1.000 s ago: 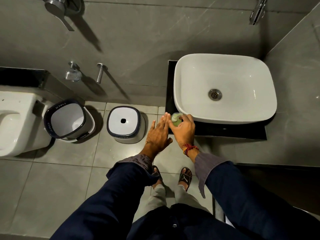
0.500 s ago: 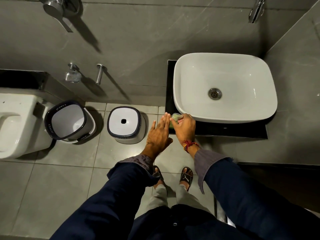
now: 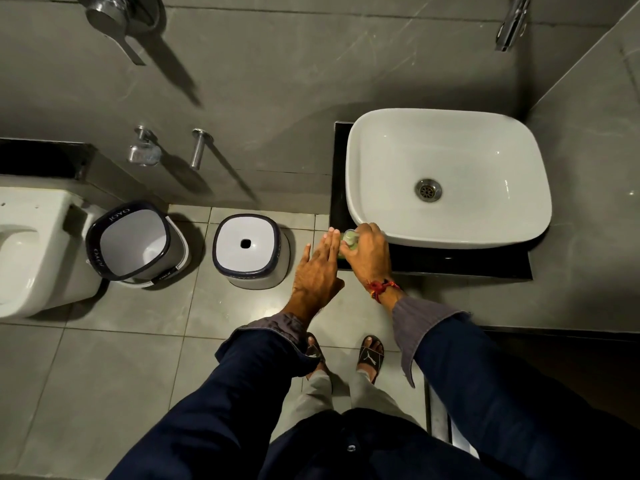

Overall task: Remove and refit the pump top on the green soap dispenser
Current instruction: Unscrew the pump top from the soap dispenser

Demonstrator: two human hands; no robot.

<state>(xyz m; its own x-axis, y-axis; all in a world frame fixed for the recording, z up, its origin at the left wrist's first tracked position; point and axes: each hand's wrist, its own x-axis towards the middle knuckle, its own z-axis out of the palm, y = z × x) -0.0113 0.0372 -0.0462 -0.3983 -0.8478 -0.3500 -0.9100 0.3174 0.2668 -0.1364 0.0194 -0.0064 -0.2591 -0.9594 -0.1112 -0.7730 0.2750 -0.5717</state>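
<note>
Head view shows the green soap dispenser (image 3: 349,241) on the black desk (image 3: 450,261), at the white sink's (image 3: 450,178) seven o'clock corner. Right hand (image 3: 369,252) grips its pump top; left hand (image 3: 317,271), fingers flat and released, presses the dispenser's side. The sink basin holds nothing but its drain.

"JOYO" stands in white letters on the dark rim of the open white plastic bucket (image 3: 138,242) at the frame's left, repeated along its left edge.
</note>
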